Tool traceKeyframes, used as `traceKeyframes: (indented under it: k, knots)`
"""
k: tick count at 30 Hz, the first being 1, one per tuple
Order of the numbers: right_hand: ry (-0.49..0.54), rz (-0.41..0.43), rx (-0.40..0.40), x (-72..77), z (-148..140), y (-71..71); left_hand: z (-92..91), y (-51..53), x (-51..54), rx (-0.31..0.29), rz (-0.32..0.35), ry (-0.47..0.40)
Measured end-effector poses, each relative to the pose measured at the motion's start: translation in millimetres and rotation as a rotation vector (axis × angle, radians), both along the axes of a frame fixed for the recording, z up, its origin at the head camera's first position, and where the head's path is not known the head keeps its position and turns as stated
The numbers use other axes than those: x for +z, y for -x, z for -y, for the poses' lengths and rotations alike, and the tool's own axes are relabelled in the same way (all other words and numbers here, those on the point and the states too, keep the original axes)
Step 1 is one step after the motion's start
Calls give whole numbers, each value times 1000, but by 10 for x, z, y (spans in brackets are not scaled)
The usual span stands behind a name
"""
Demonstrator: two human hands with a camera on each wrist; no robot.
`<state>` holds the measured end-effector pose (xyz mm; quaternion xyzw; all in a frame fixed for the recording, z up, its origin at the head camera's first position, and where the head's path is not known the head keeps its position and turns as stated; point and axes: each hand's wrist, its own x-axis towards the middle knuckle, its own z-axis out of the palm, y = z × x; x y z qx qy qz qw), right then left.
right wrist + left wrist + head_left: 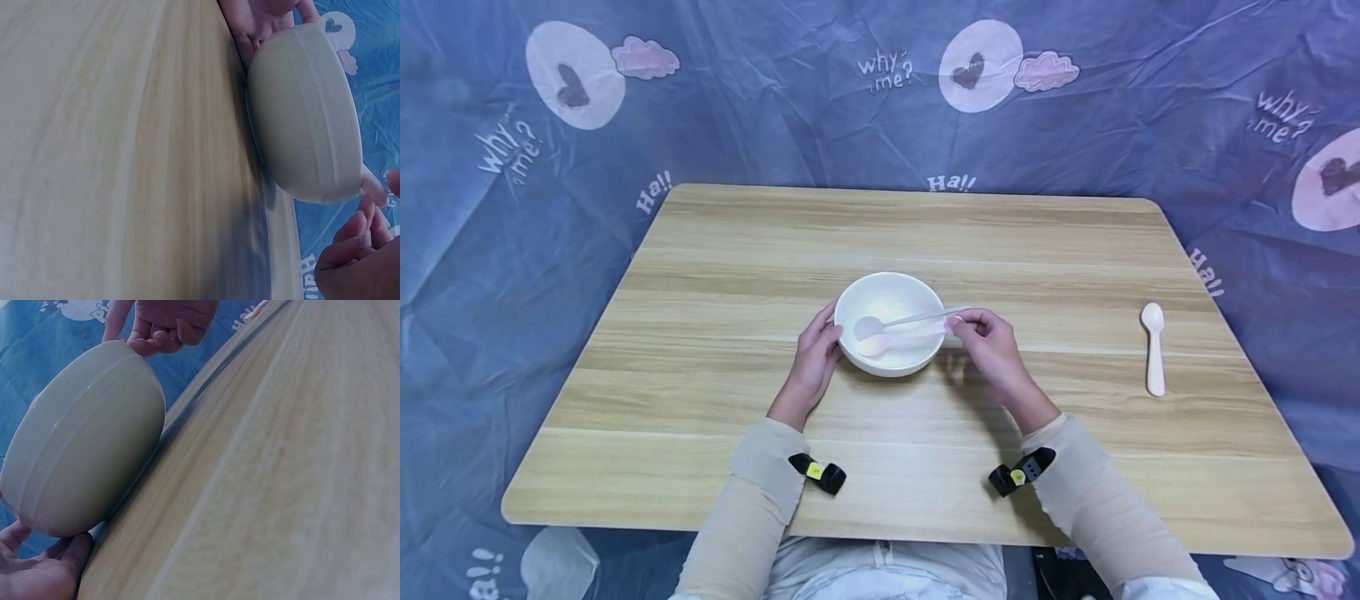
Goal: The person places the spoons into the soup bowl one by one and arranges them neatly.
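Note:
A white bowl (889, 367) stands on the wooden table in front of me. My left hand (812, 358) grips its left side, thumb near the rim and fingers around the outer wall. Inside the bowl lie a greyish-white spoon (868, 327) and a pale pink spoon (874, 344), their handles reaching over the right rim. With thumb and fingertips my right hand (996, 354) pinches the pink spoon's handle at that rim. In the right wrist view the handle end (373, 185) pokes out past the bowl by the fingers. The bowl hides both spoons' heads in the wrist views.
Another white spoon (1154, 354) lies on the right part of the table (700, 275), its handle toward me. Blue patterned cloth (775, 92) hangs behind the table and surrounds it. Both sleeved forearms cross the table's front edge.

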<state>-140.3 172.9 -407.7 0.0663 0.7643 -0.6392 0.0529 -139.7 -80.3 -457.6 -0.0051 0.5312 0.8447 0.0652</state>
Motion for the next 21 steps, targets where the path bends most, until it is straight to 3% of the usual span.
traceKeyframes:
  k: [13,21]
  knots:
    - [-88,-26,-14,53,-281,-72,8,-2,4,-5,-13,8]
    - [-190,-43,-30,7,-483,-131,5,-4,-7,-7,-8,15]
